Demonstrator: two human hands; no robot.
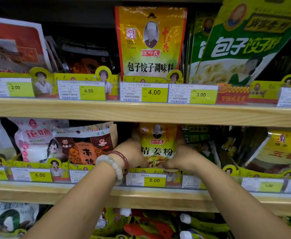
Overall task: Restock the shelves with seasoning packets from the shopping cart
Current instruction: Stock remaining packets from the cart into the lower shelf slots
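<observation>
While both of our forearms reach up from below, our left hand (132, 152) and right hand (181, 156) meet on the middle shelf (38, 190), one on each side of a yellow ginger powder packet (158, 144). The left hand grips the packet's left edge with its fingers curled behind it, and the right hand grips the right edge in the same way, thumb near the packet's lower corner. The packet stands upright between our palms, its foot down behind the shelf's front strip, directly above the 5.00 price tag (154, 180) that sits just below our hands.

On our left wrist we wear a pale bead bracelet (112, 167) and, just beyond it toward the hand, a dark red bangle (124, 158).

To the left of our left hand a brown and orange packet (86, 149) leans against a white and pink bag (36, 144). To the right of our right hand stands a dark green packet (200, 142), partly hidden by that hand, and farther right a yellow packet (279, 152) tilts back.

Above our hands, on the upper shelf (141, 112), a tall yellow dumpling seasoning packet (150, 44) stands upright over a 4.00 tag (154, 92), with a big green packet (241, 42) leaning beside it to the right. Below our forearms, more packets lie jumbled on the lowest shelf; we cannot read them.
</observation>
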